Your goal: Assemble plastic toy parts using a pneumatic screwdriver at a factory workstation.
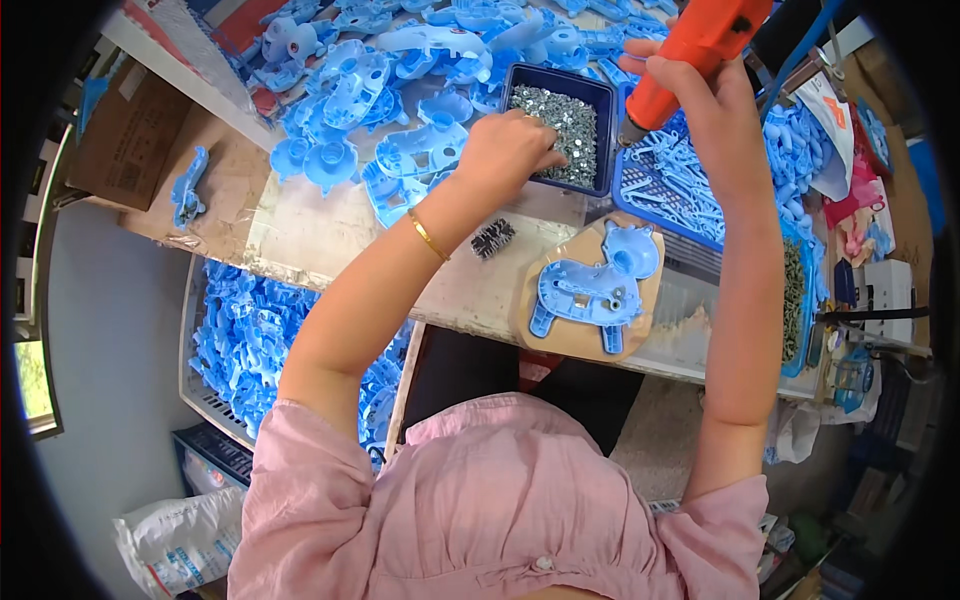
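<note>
My left hand reaches over a dark blue bin of small shiny metal pieces. Its fingers are curled at the pieces, and what they pinch, if anything, is hidden. Raised at the upper right, my right hand is closed around an orange power screwdriver, its tip pointing down to the left. Between my forearms, near the table's front edge, a light blue animal-shaped plastic shell half lies hollow side up on a tan board. Small metal parts sit inside the shell.
Blue shell parts are heaped at the back. A blue basket holds light blue plastic pieces, and a blue tray holds small screws. A black bristly block lies mid-table. A crate of blue parts stands below left.
</note>
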Demonstrator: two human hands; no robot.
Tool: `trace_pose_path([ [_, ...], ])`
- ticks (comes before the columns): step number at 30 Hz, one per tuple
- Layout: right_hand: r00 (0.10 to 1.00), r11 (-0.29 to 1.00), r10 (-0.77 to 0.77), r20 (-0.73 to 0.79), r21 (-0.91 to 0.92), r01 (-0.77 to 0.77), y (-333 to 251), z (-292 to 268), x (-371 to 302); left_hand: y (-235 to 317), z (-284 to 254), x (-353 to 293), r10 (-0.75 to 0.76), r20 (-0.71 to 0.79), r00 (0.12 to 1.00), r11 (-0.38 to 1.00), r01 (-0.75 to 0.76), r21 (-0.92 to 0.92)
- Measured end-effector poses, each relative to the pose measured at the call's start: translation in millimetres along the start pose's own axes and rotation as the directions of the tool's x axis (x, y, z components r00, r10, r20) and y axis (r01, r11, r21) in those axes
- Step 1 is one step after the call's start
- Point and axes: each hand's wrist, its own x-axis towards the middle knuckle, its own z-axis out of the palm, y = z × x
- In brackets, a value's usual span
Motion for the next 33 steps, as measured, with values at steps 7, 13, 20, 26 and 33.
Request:
trace_pose_path([
  [7,0.989,0.921,0.11,0.095,0.365,-0.138,-20.0,17.3,-33.6,49.9,-26.7,-24.6,-0.01,-0.057,0.998,0.96,-0.007,-0.279],
  [13,1.0,0.953,0.017,-0.013,0.303,-0.012,-28.4,36.9,-59.6,79.7,-26.7,-55.6,-0.006,-0.111,0.994,0.849,-0.054,-0.526],
  [20,0.999,0.953,0.048,-0.013,0.301,-0.042,-29.9,37.7,-67.3,87.5,-22.1,-67.1,-0.132,-0.002,0.991,0.665,0.087,-0.742],
  [26,0.995,0.935,0.094,0.021,0.343,-0.096,-27.9,38.2,-71.0,90.3,-24.1,-75.4,-0.108,0.033,0.994,0.618,0.093,-0.78],
  [33,0.972,0.903,0.223,0.071,0.361,-0.234,-14.6,52.4,-96.0,87.6,-39.0,-87.9,-0.06,0.023,0.998,0.836,0.063,-0.546],
])
